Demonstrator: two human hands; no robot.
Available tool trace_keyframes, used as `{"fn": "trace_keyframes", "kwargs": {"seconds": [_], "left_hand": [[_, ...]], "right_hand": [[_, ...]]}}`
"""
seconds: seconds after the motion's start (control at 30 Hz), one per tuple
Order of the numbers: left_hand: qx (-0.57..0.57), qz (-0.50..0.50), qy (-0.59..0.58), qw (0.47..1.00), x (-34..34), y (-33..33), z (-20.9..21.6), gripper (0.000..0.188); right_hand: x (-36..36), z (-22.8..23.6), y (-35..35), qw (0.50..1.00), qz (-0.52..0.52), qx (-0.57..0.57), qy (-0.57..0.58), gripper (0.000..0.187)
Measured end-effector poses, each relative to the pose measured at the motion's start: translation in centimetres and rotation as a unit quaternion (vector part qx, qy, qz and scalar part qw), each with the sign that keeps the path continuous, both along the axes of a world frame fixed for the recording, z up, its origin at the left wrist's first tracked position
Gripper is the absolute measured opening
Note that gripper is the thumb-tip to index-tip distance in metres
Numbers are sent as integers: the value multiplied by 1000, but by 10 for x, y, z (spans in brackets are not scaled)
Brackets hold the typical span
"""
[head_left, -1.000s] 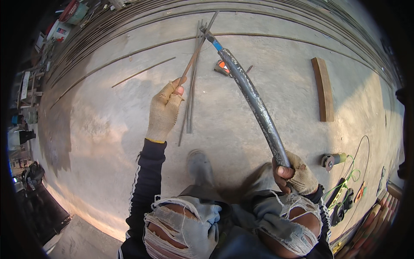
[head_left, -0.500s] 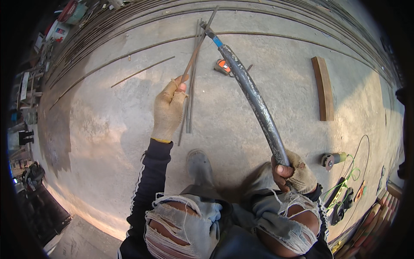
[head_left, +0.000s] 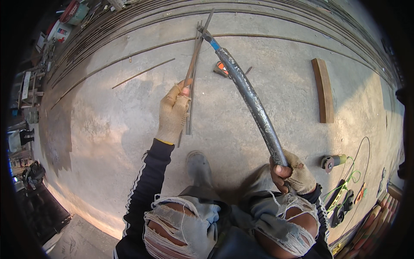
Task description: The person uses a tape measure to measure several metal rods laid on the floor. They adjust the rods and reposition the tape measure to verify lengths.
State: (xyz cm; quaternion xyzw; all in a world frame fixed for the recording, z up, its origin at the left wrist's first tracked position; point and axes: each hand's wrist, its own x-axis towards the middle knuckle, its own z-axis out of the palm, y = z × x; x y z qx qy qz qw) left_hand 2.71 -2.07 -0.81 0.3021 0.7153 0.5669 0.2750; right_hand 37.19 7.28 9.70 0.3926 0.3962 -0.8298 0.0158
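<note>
Left hand clamps thin rods; right hand clamps the pipe, whose far end meets the rods, left of the plank.

A long dark pipe with a blue band slants across the concrete, its tip meeting thin rusty rods.

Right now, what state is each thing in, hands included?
Left hand: gloved, closed around the thin steel rods.
Thin steel rods: bundled, far ends at the pipe's tip.
Right hand: gloved, gripping the pipe's near end.
Long metal pipe: raised at a slant, tip at the rods.
Wooden block: lying flat on the concrete.
Angle grinder: lying on the floor, unheld.
</note>
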Motion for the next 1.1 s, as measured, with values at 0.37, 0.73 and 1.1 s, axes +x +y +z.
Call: {"fn": "trace_keyframes", "kwargs": {"seconds": [0.37,0.73,1.1], "left_hand": [[4,-25,-80,996,-18,-2,2,47],[-11,-14,-8,1000,-13,2,1,48],[-9,-27,88,996,-25,6,-6,46]], "right_hand": [[-3,-1,2,1000,17,-8,-7,53],[-6,-2,1,1000,4,-7,-7,53],[-2,-4,3,1000,18,2,-9,56]]}}
